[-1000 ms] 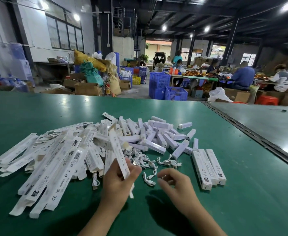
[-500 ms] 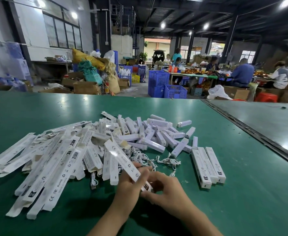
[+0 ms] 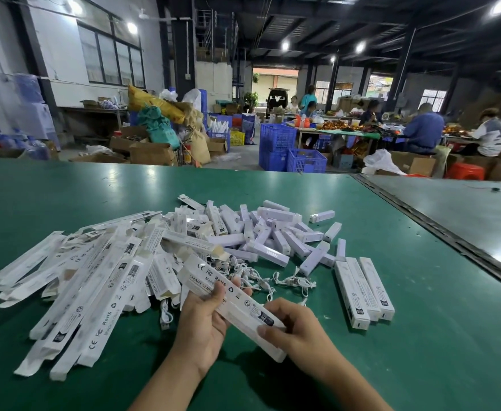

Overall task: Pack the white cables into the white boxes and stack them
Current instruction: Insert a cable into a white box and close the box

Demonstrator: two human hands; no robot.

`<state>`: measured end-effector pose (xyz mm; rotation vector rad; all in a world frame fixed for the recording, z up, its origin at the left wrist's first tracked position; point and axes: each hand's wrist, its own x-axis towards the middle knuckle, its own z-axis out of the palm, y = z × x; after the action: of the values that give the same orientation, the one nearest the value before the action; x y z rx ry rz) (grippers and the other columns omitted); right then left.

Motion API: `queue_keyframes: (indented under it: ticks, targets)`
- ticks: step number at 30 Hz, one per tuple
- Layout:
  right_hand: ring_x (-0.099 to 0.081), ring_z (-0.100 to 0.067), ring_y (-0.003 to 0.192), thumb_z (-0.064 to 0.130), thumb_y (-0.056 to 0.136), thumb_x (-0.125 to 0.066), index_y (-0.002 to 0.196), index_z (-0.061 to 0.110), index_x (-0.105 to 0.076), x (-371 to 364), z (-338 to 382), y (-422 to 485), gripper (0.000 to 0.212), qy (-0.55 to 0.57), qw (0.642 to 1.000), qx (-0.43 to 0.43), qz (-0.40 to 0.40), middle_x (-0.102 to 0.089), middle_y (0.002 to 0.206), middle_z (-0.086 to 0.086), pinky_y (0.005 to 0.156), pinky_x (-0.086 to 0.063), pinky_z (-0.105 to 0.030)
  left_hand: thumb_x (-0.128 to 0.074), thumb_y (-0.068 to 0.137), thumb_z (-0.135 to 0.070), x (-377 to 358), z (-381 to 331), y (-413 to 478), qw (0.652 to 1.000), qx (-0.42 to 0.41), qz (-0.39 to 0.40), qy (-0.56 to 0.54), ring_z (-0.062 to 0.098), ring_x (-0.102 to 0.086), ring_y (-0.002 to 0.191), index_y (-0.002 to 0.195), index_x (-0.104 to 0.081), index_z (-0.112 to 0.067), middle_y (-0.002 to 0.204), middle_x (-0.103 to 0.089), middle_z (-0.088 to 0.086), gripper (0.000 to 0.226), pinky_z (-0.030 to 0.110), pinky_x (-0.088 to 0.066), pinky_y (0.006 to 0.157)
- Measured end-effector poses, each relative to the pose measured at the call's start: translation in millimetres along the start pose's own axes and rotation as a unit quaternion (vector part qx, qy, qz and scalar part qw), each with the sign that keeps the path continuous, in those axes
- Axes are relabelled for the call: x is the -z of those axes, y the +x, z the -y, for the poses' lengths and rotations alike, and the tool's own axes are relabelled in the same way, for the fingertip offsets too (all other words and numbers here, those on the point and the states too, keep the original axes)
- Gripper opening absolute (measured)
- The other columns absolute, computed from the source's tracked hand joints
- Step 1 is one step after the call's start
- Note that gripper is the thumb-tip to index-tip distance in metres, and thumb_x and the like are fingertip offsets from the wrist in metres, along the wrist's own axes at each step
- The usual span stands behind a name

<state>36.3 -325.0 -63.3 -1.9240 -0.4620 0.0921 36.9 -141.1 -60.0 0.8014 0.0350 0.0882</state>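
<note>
I hold one long white box (image 3: 237,304) slanted over the green table (image 3: 421,321). My left hand (image 3: 203,324) grips its middle, thumb on top. My right hand (image 3: 295,327) grips its near end, fingers curled around it. Coiled white cables (image 3: 290,281) lie loose just beyond my hands. A pile of flat white boxes (image 3: 89,280) spreads to the left. Three packed white boxes (image 3: 364,292) lie side by side to the right. Whether a cable is inside the held box is hidden.
A heap of short white bar-shaped units (image 3: 273,235) lies behind the cables. A dark seam (image 3: 439,235) separates this table from a second one at right. Blue crates (image 3: 290,152), cartons and seated people fill the background.
My right hand came over from the cables and took the near end of the box. The box swung from upright in my left hand to a slant across both hands.
</note>
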Motion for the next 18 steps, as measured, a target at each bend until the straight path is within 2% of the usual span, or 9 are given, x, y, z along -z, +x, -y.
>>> queue_keyframes:
  ticks: [2,6,8,10,12,14,16,18]
  targets:
    - [-0.055,-0.012,0.068,0.019,0.086,-0.071,0.093,0.022,-0.067,-1,0,0,0.009,0.000,1.000,0.002,-0.001,-0.067,0.082,-0.013,0.065,-0.043,-0.027,-0.057,0.085,-0.015,1,0,1,1.000,0.007,-0.005,-0.010,0.031,-0.075,0.078,0.119,-0.053,0.001,0.089,-0.074,0.023,0.038,0.030,-0.059,0.056]
    - [-0.061,-0.010,0.068,0.020,0.085,-0.073,0.094,0.026,-0.070,-5,-2,2,0.010,0.023,0.999,0.002,-0.029,-0.071,0.086,-0.005,0.063,-0.049,-0.026,-0.060,0.085,-0.022,5,4,4,1.000,-0.008,-0.013,0.010,0.030,-0.074,0.091,0.118,-0.056,-0.007,0.100,-0.075,0.019,0.037,0.033,-0.061,0.065]
    - [-0.065,-0.014,0.068,0.019,0.085,-0.075,0.096,0.025,-0.071,-6,-3,3,0.013,0.047,0.997,0.002,-0.066,-0.073,0.087,-0.001,0.062,-0.053,-0.027,-0.063,0.084,-0.028,5,8,3,0.998,-0.025,-0.021,0.058,0.027,-0.074,0.095,0.121,-0.054,-0.013,0.102,-0.076,0.013,0.041,0.031,-0.061,0.068]
    - [-0.069,-0.024,0.074,0.019,0.085,-0.076,0.099,0.025,-0.071,-4,-3,4,0.016,0.071,0.992,0.002,-0.103,-0.073,0.090,-0.001,0.066,-0.057,-0.037,-0.066,0.087,-0.028,4,14,1,0.987,-0.057,-0.033,0.146,0.024,-0.074,0.096,0.119,-0.049,-0.018,0.109,-0.073,0.012,0.038,0.030,-0.060,0.070]
    - [-0.070,-0.027,0.075,0.021,0.083,-0.078,0.098,0.023,-0.070,-2,-2,6,0.017,0.089,0.987,0.001,-0.135,-0.073,0.090,-0.002,0.067,-0.058,-0.042,-0.070,0.088,-0.021,2,19,-3,0.959,-0.120,-0.050,0.251,0.016,-0.073,0.090,0.111,-0.046,-0.026,0.112,-0.066,0.008,0.033,0.027,-0.058,0.069]
    - [-0.071,-0.023,0.070,0.020,0.081,-0.079,0.093,0.020,-0.067,0,-4,7,0.017,0.085,0.982,-0.005,-0.167,-0.071,0.086,-0.001,0.067,-0.058,-0.042,-0.073,0.087,-0.018,3,23,-7,0.917,-0.189,-0.043,0.348,0.010,-0.069,0.088,0.107,-0.044,-0.042,0.112,-0.060,-0.002,0.043,0.026,-0.056,0.070]
    - [-0.069,-0.019,0.066,0.018,0.079,-0.081,0.088,0.022,-0.063,-1,-8,7,0.020,0.044,0.981,-0.008,-0.187,-0.069,0.081,0.004,0.064,-0.055,-0.035,-0.076,0.085,-0.023,3,25,-12,0.869,-0.233,-0.026,0.436,0.008,-0.064,0.096,0.115,-0.040,-0.055,0.119,-0.053,-0.010,0.056,0.025,-0.055,0.075]
    - [-0.065,-0.017,0.065,0.020,0.076,-0.083,0.086,0.028,-0.061,-3,-10,7,0.025,-0.010,0.982,-0.006,-0.186,-0.069,0.083,0.010,0.061,-0.052,-0.028,-0.077,0.084,-0.025,3,27,-13,0.837,-0.257,-0.003,0.482,0.003,-0.056,0.112,0.130,-0.040,-0.052,0.136,-0.041,-0.016,0.064,0.024,-0.053,0.084]
